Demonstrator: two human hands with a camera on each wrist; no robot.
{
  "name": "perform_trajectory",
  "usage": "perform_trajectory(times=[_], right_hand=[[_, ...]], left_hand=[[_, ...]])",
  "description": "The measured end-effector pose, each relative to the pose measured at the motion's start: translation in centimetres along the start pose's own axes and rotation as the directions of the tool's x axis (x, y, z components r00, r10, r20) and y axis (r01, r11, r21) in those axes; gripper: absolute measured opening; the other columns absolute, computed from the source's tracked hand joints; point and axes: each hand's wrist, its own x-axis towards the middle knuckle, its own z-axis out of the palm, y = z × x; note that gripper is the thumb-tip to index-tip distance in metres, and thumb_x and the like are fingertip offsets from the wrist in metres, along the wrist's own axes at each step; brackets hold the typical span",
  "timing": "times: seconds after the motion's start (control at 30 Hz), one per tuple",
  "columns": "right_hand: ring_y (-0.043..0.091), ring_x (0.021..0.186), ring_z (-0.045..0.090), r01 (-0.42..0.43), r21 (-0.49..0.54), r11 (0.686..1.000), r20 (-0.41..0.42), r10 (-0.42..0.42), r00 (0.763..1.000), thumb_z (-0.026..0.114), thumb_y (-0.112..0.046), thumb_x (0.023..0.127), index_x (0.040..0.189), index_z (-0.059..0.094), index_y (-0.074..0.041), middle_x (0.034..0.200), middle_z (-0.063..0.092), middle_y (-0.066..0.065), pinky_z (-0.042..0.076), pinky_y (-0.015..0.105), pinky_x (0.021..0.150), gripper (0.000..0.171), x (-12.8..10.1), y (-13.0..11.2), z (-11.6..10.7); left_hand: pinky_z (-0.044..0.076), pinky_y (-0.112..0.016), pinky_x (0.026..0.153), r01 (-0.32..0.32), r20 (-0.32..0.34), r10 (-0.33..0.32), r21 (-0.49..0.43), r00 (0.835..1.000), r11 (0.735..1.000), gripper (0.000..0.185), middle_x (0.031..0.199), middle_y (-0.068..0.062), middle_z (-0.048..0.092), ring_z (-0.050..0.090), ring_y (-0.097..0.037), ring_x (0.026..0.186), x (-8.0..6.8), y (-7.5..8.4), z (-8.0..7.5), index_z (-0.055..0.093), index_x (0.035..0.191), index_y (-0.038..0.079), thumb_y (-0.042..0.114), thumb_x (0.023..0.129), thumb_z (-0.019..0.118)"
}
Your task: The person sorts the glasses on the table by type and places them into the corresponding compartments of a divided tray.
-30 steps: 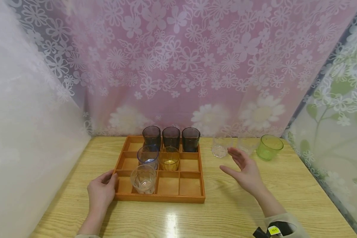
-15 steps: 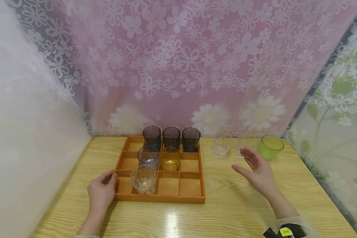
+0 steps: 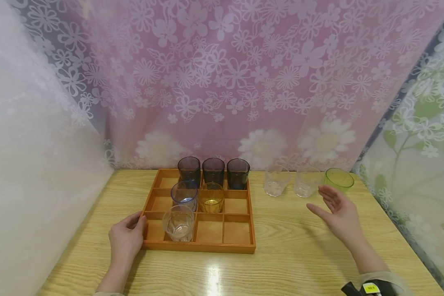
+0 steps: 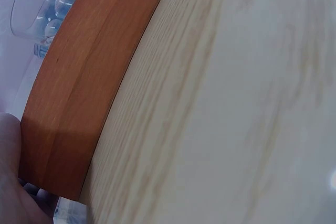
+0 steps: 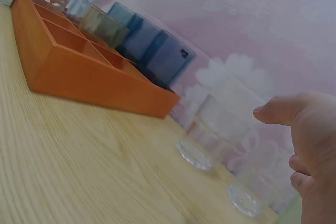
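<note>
My left hand [image 3: 126, 236] grips the left side of a divided wooden tray [image 3: 200, 246], thumb and fingers at its edge; the left wrist view shows the thumb against the wooden wall [image 4: 79, 87]. In the tray stand three dark glasses [image 3: 213, 169], a blue-rimmed glass [image 3: 184, 195], an amber glass [image 3: 211, 199] and a clear glass [image 3: 178, 224]. My right hand [image 3: 340, 213] hovers over the table with thumb and fingers spread, holding nothing. It is nearest a green glass [image 3: 339, 179], whose lower part it hides. Left of that stand two clear glasses, one nearer the hand [image 3: 305, 185].
The other clear glass [image 3: 276, 183] stands between the tray and that pair. A pink flowered curtain [image 3: 222, 102] rises behind the wood-grain table [image 3: 288, 263]. Pale sheets hang at the left [image 3: 37, 144] and right sides.
My right hand has moved to the right, from in front of the clear glasses to in front of the green one. The left hand and the tray have stayed in place.
</note>
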Motion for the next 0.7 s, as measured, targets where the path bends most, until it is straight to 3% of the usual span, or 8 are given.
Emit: perform_trajectory(times=[0.1, 0.33, 0.5, 0.7], right_hand=[[-0.009, 0.122, 0.052, -0.025, -0.029, 0.999, -0.018, 0.024, 1.0, 0.083, -0.007, 0.093, 0.15, 0.043, 0.012, 0.136, 0.055, -0.007, 0.043, 0.009, 0.1, 0.072, 0.0, 0.7, -0.8], [-0.008, 0.122, 0.05, -0.08, -0.122, 0.989, -0.056, 0.073, 0.996, 0.083, -0.017, 0.096, 0.155, 0.04, 0.008, 0.146, 0.053, 0.013, 0.042, 0.007, 0.098, 0.077, 0.3, 2.4, -2.4], [-0.004, 0.125, 0.049, -0.132, -0.143, 0.981, -0.1, 0.118, 0.988, 0.082, -0.02, 0.096, 0.157, 0.038, 0.006, 0.149, 0.05, 0.016, 0.042, 0.007, 0.099, 0.079, 0.5, 3.6, -3.2], [-0.004, 0.123, 0.05, -0.181, -0.13, 0.975, -0.188, 0.155, 0.97, 0.083, -0.019, 0.096, 0.156, 0.039, 0.005, 0.138, 0.054, -0.005, 0.042, 0.009, 0.101, 0.078, 0.7, 4.9, -3.9]], left_hand=[[0.049, -0.006, 0.066, -0.003, -0.003, 0.003, 0.003, 1.0, 1.0, 0.025, 0.112, -0.023, 0.076, 0.075, -0.033, 0.1, 0.0, 0.0, 0.0, 0.077, 0.12, -0.004, 0.012, 0.102, 0.072], [0.048, -0.005, 0.066, -0.012, -0.018, 0.012, 0.019, 1.0, 1.0, 0.025, 0.11, -0.022, 0.077, 0.075, -0.034, 0.099, 0.2, -0.1, 0.1, 0.078, 0.119, -0.005, 0.012, 0.101, 0.073], [0.048, -0.005, 0.066, -0.015, -0.013, 0.016, 0.017, 1.0, 1.0, 0.026, 0.111, -0.023, 0.077, 0.075, -0.035, 0.099, 0.2, 0.0, 0.0, 0.077, 0.12, -0.005, 0.012, 0.102, 0.072], [0.048, -0.005, 0.066, -0.01, -0.011, 0.01, 0.022, 1.0, 1.0, 0.025, 0.11, -0.023, 0.077, 0.075, -0.034, 0.098, 0.1, 0.0, 0.0, 0.077, 0.12, -0.005, 0.012, 0.101, 0.072]])
